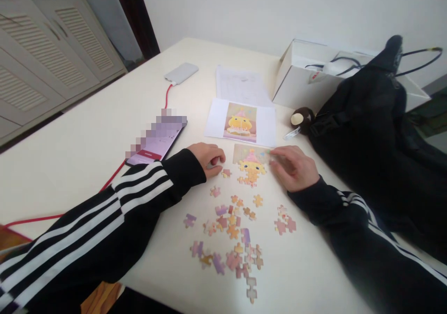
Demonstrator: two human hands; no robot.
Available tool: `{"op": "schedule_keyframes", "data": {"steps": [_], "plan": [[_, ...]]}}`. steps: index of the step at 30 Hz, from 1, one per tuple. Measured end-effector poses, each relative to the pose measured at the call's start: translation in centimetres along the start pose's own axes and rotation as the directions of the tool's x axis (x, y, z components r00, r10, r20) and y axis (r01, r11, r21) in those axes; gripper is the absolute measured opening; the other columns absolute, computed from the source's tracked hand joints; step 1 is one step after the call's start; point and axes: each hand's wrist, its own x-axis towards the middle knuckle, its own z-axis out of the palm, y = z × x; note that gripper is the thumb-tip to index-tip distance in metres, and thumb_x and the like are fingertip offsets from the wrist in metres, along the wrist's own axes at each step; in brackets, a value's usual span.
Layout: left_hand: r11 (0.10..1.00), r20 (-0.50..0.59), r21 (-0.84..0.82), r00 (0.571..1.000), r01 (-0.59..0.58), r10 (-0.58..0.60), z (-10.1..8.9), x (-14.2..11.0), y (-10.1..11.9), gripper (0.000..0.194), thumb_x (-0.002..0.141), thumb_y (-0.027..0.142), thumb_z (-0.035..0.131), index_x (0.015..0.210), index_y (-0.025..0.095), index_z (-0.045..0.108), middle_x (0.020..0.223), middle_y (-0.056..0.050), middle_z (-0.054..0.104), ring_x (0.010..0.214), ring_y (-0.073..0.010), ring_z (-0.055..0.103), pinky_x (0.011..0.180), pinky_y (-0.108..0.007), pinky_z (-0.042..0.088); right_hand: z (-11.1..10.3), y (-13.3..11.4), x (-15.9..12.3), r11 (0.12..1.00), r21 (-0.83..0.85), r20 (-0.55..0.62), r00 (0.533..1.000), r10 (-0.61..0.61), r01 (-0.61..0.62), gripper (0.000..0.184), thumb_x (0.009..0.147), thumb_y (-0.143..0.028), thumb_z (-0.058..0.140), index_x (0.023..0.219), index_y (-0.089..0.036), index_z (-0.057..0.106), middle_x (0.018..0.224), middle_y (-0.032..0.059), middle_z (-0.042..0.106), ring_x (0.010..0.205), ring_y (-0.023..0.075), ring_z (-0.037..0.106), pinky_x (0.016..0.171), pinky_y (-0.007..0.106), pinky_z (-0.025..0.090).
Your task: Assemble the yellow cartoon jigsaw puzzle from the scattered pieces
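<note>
A phone [157,141] is seen on the white worktop [87,137]. The left hand [208,158] is rested beside the part-assembled puzzle [249,165], fingers curled loosely, nothing pinched. The puzzle's right edge is touched by the right hand [293,167], fingers pressed together. Loose puzzle pieces [232,230] are scattered nearer. A black bag [370,132] is at the right.

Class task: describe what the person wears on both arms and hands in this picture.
Both arms wear black long sleeves: the left sleeve has three white stripes running along it, and the right sleeve shows thinner white stripes. The left hand and right hand are bare, without gloves.
</note>
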Motion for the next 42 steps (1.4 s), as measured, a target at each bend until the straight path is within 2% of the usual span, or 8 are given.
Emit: {"op": "schedule_keyframes", "data": {"steps": [10, 14, 16, 19, 27, 32, 37, 42], "plan": [[0.995, -0.039, 0.1, 0.999, 0.029, -0.025, 0.7, 0.2, 0.5, 0.015, 0.076, 0.027, 0.051, 0.084, 0.015, 0.056, 0.072, 0.001, 0.052, 0.066, -0.0124, 0.047, 0.062, -0.027, 0.033, -0.2, 0.0, 0.4, 0.999, 0.047, 0.02, 1.0, -0.017, 0.016, 0.016, 0.083, -0.023, 0.055, 0.096, -0.019, 0.063, 0.093, 0.0105, 0.069, 0.085, 0.0254, 0.065, 0.074, 0.041, 0.053], [0.995, -0.031, 0.1, 0.999, 0.03, -0.027, 0.6, 0.2, 0.6, 0.016, 0.076, 0.029, 0.05, 0.084, 0.016, 0.055, 0.072, 0.001, 0.051, 0.066, -0.0124, 0.047, 0.062, -0.027, 0.032, -2.9, -3.7, 1.0, 0.978, 0.205, 0.071, 0.996, -0.055, 0.04, 0.014, 0.085, -0.02, 0.058, 0.098, -0.02, 0.063, 0.093, 0.0095, 0.067, 0.085, 0.0217, 0.063, 0.073, 0.034, 0.051], [0.995, -0.021, 0.096, 0.999, 0.036, -0.034, 0.6, 0.2, 0.6, 0.017, 0.076, 0.029, 0.049, 0.084, 0.016, 0.055, 0.072, 0.001, 0.052, 0.066, -0.0124, 0.047, 0.062, -0.027, 0.032, -4.5, -6.8, 0.9, 0.914, 0.389, 0.248, 0.942, -0.224, 0.115, 0.013, 0.089, -0.019, 0.054, 0.099, -0.022, 0.062, 0.089, 0.0057, 0.066, 0.082, 0.017, 0.062, 0.07, 0.029, 0.049], [0.993, -0.003, 0.11, 0.999, 0.041, -0.041, 0.5, 0.2, 0.6, 0.018, 0.077, 0.031, 0.049, 0.085, 0.015, 0.055, 0.074, 0.0, 0.053, 0.067, -0.0127, 0.047, 0.062, -0.027, 0.031, -5.6, -11.2, -0.1, 0.859, 0.483, 0.499, 0.753, -0.428, 0.168, 0.014, 0.092, -0.018, 0.05, 0.085, -0.022, 0.063, 0.078, 0.0022, 0.061, 0.07, 0.0138, 0.054, 0.064, 0.03, 0.041], [0.989, -0.003, 0.14, 0.999, 0.038, -0.038, 0.5, 0.2, 0.7, 0.018, 0.078, 0.03, 0.048, 0.086, 0.015, 0.055, 0.075, 0.0, 0.053, 0.067, -0.0131, 0.047, 0.061, -0.028, 0.031, -3.1, -14.0, -3.4, 0.901, 0.376, 0.569, 0.712, -0.41, 0.219, 0.034, 0.092, -0.015, 0.052, 0.059, -0.017, 0.05, 0.069, -0.0003, 0.057, 0.063, 0.0114, 0.047, 0.056, 0.03, 0.03], [0.986, -0.046, 0.167, 0.999, -0.005, 0.013, 0.9, 0.3, 0.5, 0.016, 0.078, 0.027, 0.049, 0.084, 0.016, 0.057, 0.076, 0.0, 0.054, 0.067, -0.013, 0.049, 0.061, -0.027, 0.033, -4.2, -11.8, -1.3, 0.764, 0.616, 0.455, 0.706, -0.542, 0.19, 0.032, 0.097, -0.02, 0.04, 0.07, -0.018, 0.056, 0.076, 0.0035, 0.063, 0.071, 0.0136, 0.053, 0.061, 0.028, 0.041], [0.986, -0.209, 0.14, 0.971, -0.092, 0.12, 2.1, 0.7, 0.2, 0.013, 0.078, 0.02, 0.048, 0.079, 0.015, 0.06, 0.079, -0.001, 0.057, 0.071, -0.0123, 0.054, 0.063, -0.025, 0.038, -4.6, -4.3, 1.4, 0.85, 0.479, 0.405, 0.914, 0.01, -0.222, 0.025, 0.086, -0.042, 0.063, 0.074, -0.02, 0.063, 0.062, -0.0005, 0.062, 0.051, 0.01, 0.049, 0.049, 0.023, 0.041], [0.985, -0.321, 0.102, 0.933, -0.136, 0.162, 2.8, 1.1, -0.1, 0.015, 0.075, 0.013, 0.048, 0.08, 0.015, 0.062, 0.082, -0.001, 0.058, 0.071, -0.0109, 0.055, 0.063, -0.023, 0.04, -2.3, 1.0, 1.0, 0.725, 0.422, 0.408, 0.828, 0.385, -0.544, 0.04, 0.071, -0.057, 0.068, 0.07, -0.017, 0.062, 0.057, 0.0015, 0.059, 0.047, 0.0111, 0.047, 0.042, 0.024, 0.035]]}}
